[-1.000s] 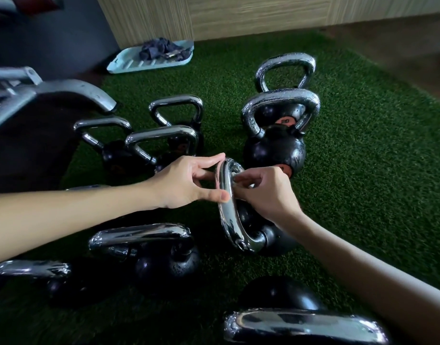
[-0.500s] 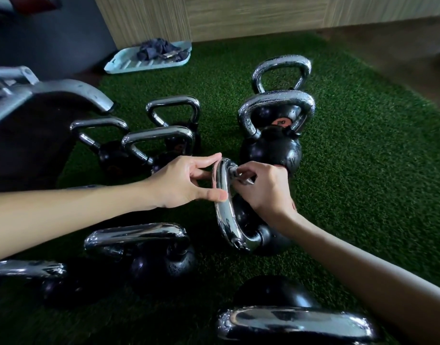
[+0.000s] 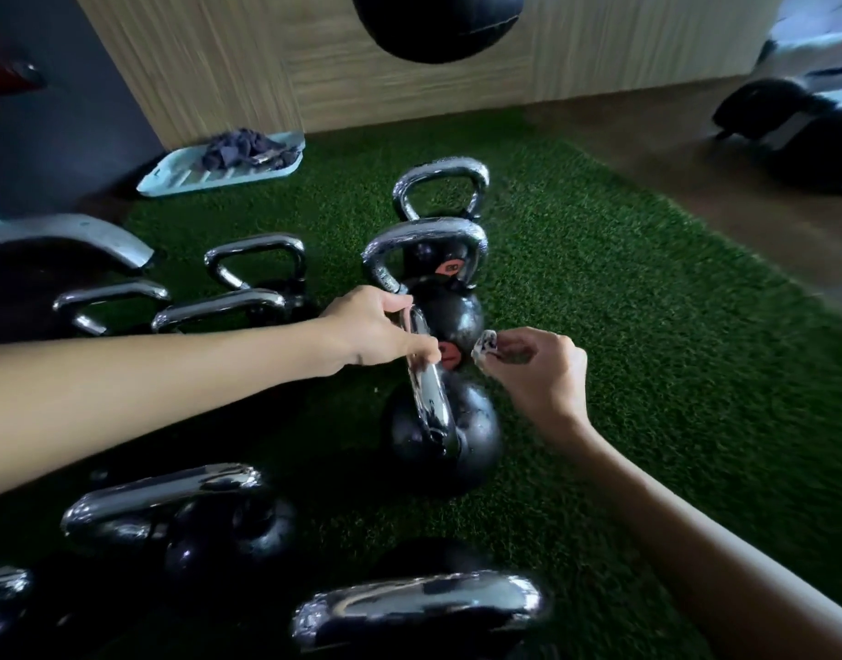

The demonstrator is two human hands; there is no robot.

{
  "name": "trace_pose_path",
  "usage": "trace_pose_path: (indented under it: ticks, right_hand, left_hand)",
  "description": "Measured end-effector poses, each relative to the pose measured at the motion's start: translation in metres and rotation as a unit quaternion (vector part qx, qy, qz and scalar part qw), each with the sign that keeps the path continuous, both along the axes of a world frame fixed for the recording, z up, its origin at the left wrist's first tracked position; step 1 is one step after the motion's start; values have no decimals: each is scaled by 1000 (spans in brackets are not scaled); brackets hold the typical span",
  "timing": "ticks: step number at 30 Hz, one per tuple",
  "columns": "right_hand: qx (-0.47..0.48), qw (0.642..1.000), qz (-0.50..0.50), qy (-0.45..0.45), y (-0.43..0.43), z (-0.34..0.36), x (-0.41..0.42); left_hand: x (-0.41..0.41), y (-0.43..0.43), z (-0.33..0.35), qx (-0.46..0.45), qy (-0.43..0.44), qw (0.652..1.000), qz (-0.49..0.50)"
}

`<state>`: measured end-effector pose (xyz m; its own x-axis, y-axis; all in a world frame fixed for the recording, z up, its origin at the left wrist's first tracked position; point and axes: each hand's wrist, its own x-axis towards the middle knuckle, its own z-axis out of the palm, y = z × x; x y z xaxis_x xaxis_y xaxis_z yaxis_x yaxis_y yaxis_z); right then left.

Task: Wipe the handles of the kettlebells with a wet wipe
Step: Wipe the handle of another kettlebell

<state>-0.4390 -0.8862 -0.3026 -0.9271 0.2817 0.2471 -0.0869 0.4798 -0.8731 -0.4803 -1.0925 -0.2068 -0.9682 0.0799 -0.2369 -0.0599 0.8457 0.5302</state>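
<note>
Delta vs 0.5 s back: my right hand [image 3: 540, 373] has come off the handle [image 3: 428, 397]. It was wrapped on the handle's top bend with the wipe. Now it sits at 3 o'clock from that bend, near but not touching. The view has also tipped up, so a black ball [image 3: 438, 21] now shows at 12 o'clock on the top edge.

Left hand [image 3: 371, 331]: unchanged, still on the top end of the handle. Fingers [image 3: 400, 304] curl over the far side and the thumb sits on the near side, a narrow grip closed on the chrome.

Right hand: fingers curled tight, pinching the crumpled wet wipe [image 3: 486, 347]. The wipe pokes out toward the handle. It is clear of the metal, in front of the orange mark on the next bell back.

The centre kettlebell [image 3: 476, 445] stands on the green turf [image 3: 647, 350], handle edge-on to me.

Other kettlebells:
- two stacked in line at 12 o'clock [image 3: 428, 240]
- three at 10 o'clock [image 3: 257, 254]
- more at 7 and 6 o'clock [image 3: 419, 607]

A pale blue tray [image 3: 171, 181] with a dark cloth [image 3: 242, 147] on it sits at 11 o'clock, by the wall.
</note>
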Motion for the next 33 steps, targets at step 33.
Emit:
trace_pose_path:
  ticks: [33]
  right_hand:
    - [-99,995,-31,-16,62,-16,12]
  left_hand:
    - [-59,5,45,-231,-107,862,-439]
